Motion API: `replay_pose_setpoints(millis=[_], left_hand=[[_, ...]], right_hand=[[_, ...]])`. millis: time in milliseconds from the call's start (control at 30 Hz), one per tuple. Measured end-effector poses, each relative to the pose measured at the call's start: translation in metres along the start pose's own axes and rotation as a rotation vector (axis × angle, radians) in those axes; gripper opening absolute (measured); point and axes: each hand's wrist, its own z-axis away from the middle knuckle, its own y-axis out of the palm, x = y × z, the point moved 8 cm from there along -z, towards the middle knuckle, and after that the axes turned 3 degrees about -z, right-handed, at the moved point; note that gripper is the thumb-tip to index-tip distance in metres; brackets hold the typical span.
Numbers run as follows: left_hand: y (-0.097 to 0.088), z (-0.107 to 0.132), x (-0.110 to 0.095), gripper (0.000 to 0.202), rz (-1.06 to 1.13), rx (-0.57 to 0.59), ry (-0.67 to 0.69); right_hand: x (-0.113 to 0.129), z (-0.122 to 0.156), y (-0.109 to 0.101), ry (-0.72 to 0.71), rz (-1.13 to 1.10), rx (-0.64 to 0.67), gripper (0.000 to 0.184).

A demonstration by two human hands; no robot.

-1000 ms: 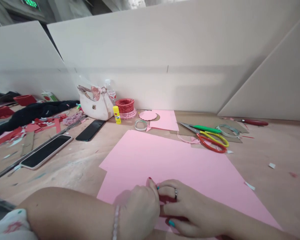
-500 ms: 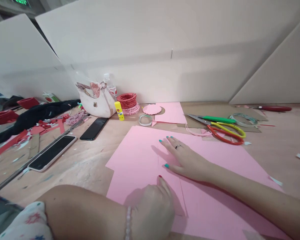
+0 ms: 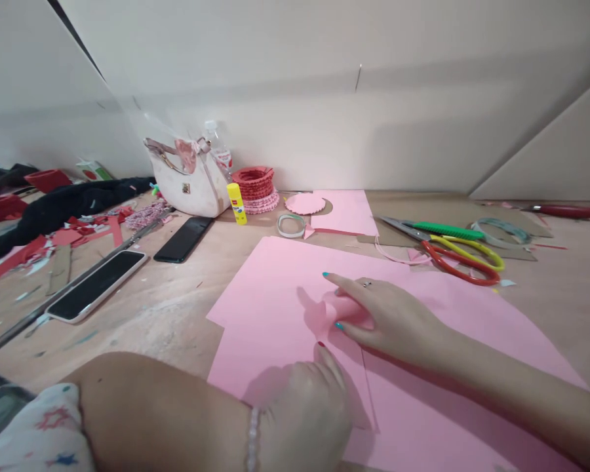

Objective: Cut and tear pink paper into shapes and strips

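Looks like a bend now: right hand [image 3: 386, 314] pinching a curl of pink sheet [image 3: 330, 313] above the tabletop [image 3: 167, 331], left hand [image 3: 319, 413] (can't tell its grip) planted lower; next calls for steadiness

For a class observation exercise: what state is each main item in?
Pink paper, curled up at the right hand
Scissors, apparently closed
Glue stick, upright, capped
Pale-cased phone, screen dark
Black phone, screen dark
Handbag, standing upright
Bottle, upright
Pink scalloped disc, cut out
Green-handled tool, lying down

pink paper [image 3: 270, 295]: partly hidden under left hand [image 3: 318, 406] | bottle [image 3: 219, 145]: partly behind handbag [image 3: 196, 193] | glue-stick lettering [image 3: 236, 202]: too small
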Motion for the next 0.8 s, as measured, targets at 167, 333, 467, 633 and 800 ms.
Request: replay_pose_setpoints(millis=[167,333,467,633,800], left_hand=[[-0.005,-0.001,0.002,0.037,0.008,0.006,0.001],[-0.013,0.001,0.002,0.040,-0.054,-0.040,0.028],[-0.017,-0.002,0.003,0.033,-0.107,0.023,0.067],[-0.014,-0.006,0.003,0.025,-0.041,0.270,0.174],[-0.013,-0.007,0.005,0.028,0.020,0.327,0.172]], right_hand=[[0.018,0.005,-0.007,-0.060,-0.016,0.199,0.056],[0.044,-0.006,-0.009,-0.284,0.060,0.294,0.012],[0.052,-0.023,-0.003,-0.332,0.034,0.468,0.020],[0.055,-0.036,0.017,-0.187,0.029,0.828,0.009],[0.057,-0.047,0.030,-0.037,-0.029,0.999,0.016]])
